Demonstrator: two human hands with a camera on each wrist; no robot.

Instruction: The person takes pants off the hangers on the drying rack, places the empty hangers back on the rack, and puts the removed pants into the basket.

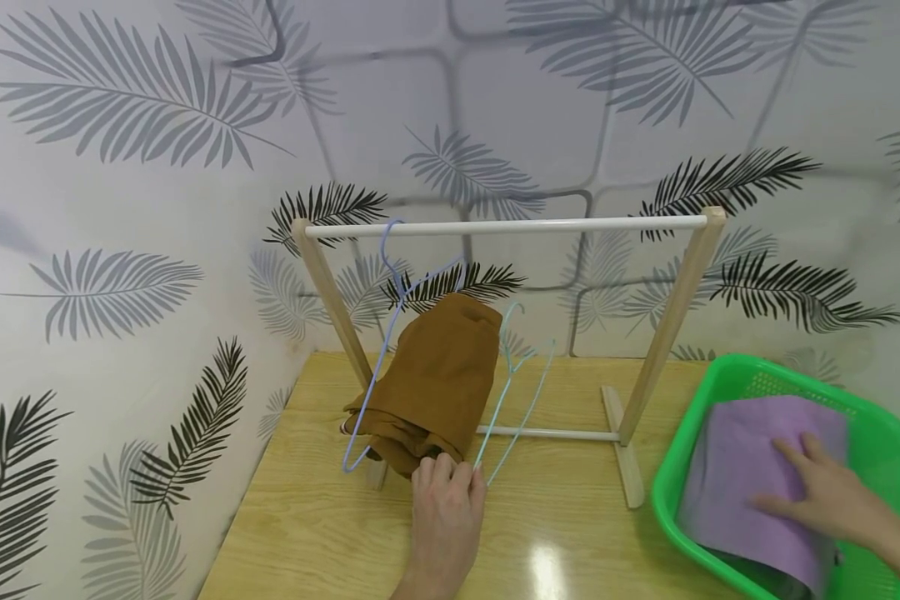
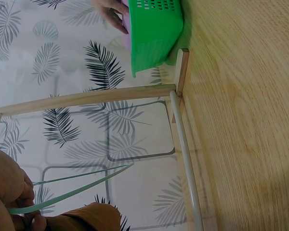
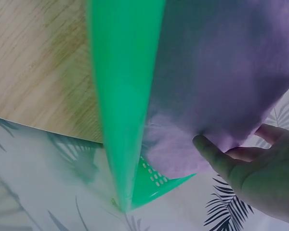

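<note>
My left hand (image 1: 447, 508) grips the lower part of a light teal clothes hanger (image 1: 508, 379), close under a folded brown garment (image 1: 442, 367). In the left wrist view, the teal hanger (image 2: 72, 193) runs out from between the curled fingers. The brown garment hangs on a blue-purple hanger (image 1: 378, 367) hooked over the rack's white rail. On the right, my right hand (image 1: 825, 492) rests with spread fingers on a folded purple cloth (image 1: 742, 467) in a green basket (image 1: 671, 492). The right wrist view shows the thumb against the purple cloth (image 3: 221, 77).
A small clothes rack with wooden posts (image 1: 667, 333) and a white top rail (image 1: 570, 226) stands on the wood-grain table (image 1: 570, 525). Its foot (image 1: 624, 450) lies left of the basket. A leaf-patterned wall (image 1: 120, 275) rises behind.
</note>
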